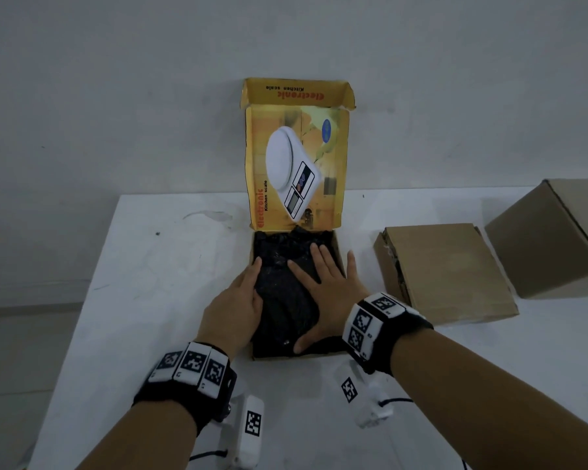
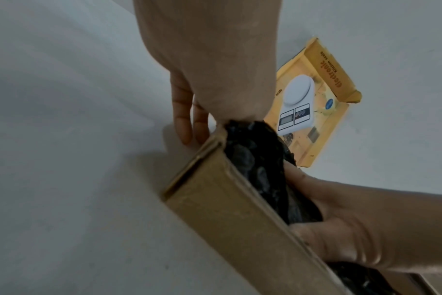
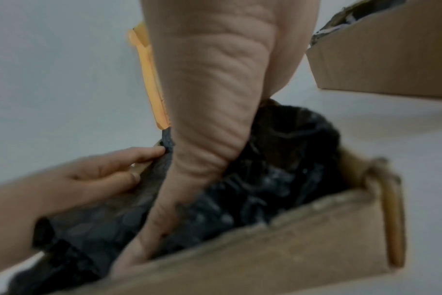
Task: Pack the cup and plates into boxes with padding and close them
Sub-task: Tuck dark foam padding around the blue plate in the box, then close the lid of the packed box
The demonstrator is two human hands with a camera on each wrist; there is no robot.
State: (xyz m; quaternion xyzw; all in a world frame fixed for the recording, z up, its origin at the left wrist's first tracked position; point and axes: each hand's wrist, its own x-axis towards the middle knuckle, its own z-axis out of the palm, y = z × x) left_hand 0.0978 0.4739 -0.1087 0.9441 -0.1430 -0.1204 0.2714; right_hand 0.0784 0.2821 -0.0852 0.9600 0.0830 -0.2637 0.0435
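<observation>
On the white table (image 1: 143, 300) stands an open yellow cardboard box printed with a kitchen scale (image 1: 341, 247), its lid (image 1: 297, 167) raised upright against the pale wall. The box is filled with crumpled black bubble-wrap padding (image 1: 282, 300), which rises to the rim. The right hand (image 1: 323, 286) lies flat on the padding with its fingers straight and spread, the thumb reaching to the near edge and the little finger out over the right wall of the box. The left hand (image 1: 235, 303) rests at the left wall with fingers straight, the thumb side against the padding and the other fingers down the outside of the wall, as the left wrist view shows. No cup or plate can be seen; the padding covers whatever lies beneath. To the right, well apart from this box, lie a flat closed brown cardboard box (image 1: 445, 273) and a taller brown cardboard box (image 1: 550, 239).
</observation>
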